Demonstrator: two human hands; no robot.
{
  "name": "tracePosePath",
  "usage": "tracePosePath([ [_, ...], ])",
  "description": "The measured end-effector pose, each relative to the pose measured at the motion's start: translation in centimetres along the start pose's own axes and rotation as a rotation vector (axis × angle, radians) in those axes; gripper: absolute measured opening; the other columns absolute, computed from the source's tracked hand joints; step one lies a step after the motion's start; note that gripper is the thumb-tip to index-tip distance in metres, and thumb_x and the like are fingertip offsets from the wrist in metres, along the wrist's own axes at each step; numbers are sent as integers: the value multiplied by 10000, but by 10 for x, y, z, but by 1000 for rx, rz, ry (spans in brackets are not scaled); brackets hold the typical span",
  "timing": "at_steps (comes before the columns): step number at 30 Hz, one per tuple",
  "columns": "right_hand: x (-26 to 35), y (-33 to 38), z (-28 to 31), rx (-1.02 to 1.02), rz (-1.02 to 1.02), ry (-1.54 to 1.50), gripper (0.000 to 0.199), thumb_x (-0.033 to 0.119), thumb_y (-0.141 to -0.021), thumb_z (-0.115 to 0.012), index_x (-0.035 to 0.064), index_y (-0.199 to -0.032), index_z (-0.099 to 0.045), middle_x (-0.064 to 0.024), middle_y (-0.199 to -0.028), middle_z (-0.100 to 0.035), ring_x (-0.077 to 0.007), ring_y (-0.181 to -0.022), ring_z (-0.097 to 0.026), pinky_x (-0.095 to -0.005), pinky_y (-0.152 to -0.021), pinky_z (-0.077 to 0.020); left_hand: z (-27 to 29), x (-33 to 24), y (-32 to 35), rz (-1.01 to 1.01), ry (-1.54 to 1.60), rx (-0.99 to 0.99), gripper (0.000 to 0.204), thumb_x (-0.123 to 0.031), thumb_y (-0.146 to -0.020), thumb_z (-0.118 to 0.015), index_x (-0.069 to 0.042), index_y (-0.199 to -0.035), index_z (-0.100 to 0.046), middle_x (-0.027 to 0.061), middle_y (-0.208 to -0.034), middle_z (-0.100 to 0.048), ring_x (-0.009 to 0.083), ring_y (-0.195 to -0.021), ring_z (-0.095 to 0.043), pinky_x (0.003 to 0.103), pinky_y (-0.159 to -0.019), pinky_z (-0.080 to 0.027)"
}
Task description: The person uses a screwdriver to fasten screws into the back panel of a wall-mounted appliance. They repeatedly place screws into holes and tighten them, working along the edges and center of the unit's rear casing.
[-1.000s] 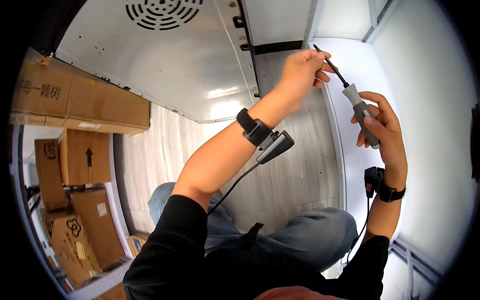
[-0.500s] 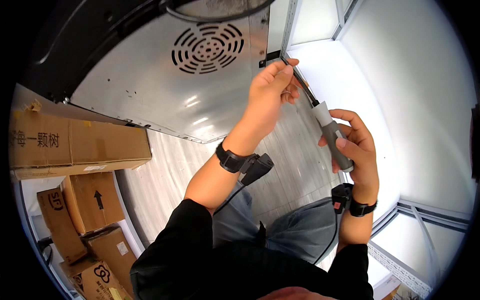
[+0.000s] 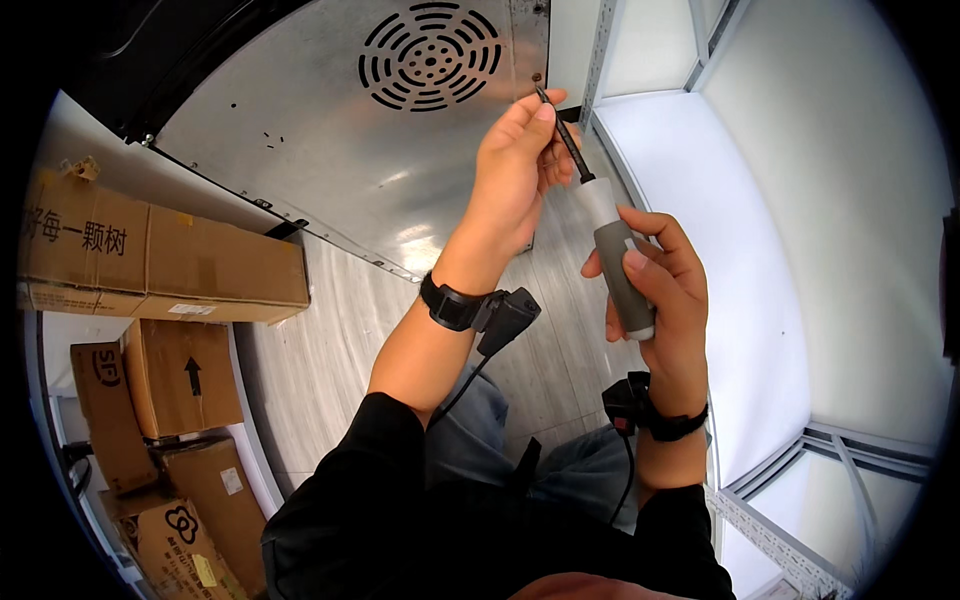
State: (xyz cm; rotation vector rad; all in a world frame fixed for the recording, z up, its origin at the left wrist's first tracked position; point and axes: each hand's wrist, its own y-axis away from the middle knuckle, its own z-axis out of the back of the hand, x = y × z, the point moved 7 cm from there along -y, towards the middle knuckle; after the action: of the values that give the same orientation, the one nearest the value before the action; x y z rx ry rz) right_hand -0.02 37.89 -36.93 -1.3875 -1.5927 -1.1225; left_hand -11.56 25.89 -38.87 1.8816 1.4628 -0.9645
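Note:
My right hand (image 3: 672, 280) is wrapped around the grey handle of a screwdriver (image 3: 622, 262) with a lighter collar and a long black shaft. Near the shaft's tip, the fingers of my left hand (image 3: 512, 165) pinch it. That tip points up and away from me, close to a small screw (image 3: 537, 77) at the right edge of a metal panel (image 3: 330, 150). Whether the tip touches the screw I cannot tell. Round slotted vents (image 3: 430, 57) are cut into the panel, left of my left hand.
White shelving (image 3: 690, 200) with a grey metal frame stands on the right. Several cardboard boxes (image 3: 225, 265) are stacked on the left. Below lies a light wood-look floor (image 3: 340, 350). Black straps with cabled devices (image 3: 510, 315) sit on both wrists.
Both hands and the screwdriver have shifted left and a little up, bringing the tip to the panel's right edge. The view has moved slightly, and the panel's vents sit higher in it.

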Motion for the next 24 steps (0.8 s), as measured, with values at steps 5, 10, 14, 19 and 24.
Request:
tracePosePath([
  [5,-2,2,-2,-10,26,-37,348,121,-885,-515,-1,-1209,-483,-155,-855,-646,-126,-469,-549,-225,-422,-426,-2,1,-3,-31,5,11,271,-200,-978,-448,-16,-1168,-505,21,-739,-554,76,-607,-486,217,-560,-403],
  [10,-8,4,-1,-27,26,-48,352,135,-893,-514,-2,-1215,-480,-156,-860,-650,-135,-461,-559,-228,-405,-411,-4,-1,-4,-64,-17,2,263,-191,-974,-460,-17,-1168,-497,12,-735,-556,69,-603,-486,209,-556,-401],
  [14,-9,5,-2,-25,41,-78,357,146,-898,-509,0,-1222,-475,-161,-863,-653,-143,-446,-562,-232,-387,-396,-6,-1,-2,-69,-6,7,265,-186,-972,-463,-19,-1176,-490,4,-731,-555,58,-597,-491,200,-558,-402],
  [19,-11,5,0,-45,14,-82,360,160,-903,-504,2,-1224,-470,-164,-855,-655,-151,-438,-561,-237,-371,-383,-7,2,-2,-87,6,11,270,-186,-973,-462,-16,-1180,-493,3,-734,-556,57,-598,-492,201,-561,-406],
  [24,-10,5,-3,-27,11,-154,352,176,-907,-500,-1,-1209,-461,-172,-845,-653,-156,-416,-550,-238,-351,-370,-6,2,-2,-94,23,17,274,-192,-971,-473,-18,-1180,-505,5,-738,-562,56,-600,-495,199,-570,-409],
])
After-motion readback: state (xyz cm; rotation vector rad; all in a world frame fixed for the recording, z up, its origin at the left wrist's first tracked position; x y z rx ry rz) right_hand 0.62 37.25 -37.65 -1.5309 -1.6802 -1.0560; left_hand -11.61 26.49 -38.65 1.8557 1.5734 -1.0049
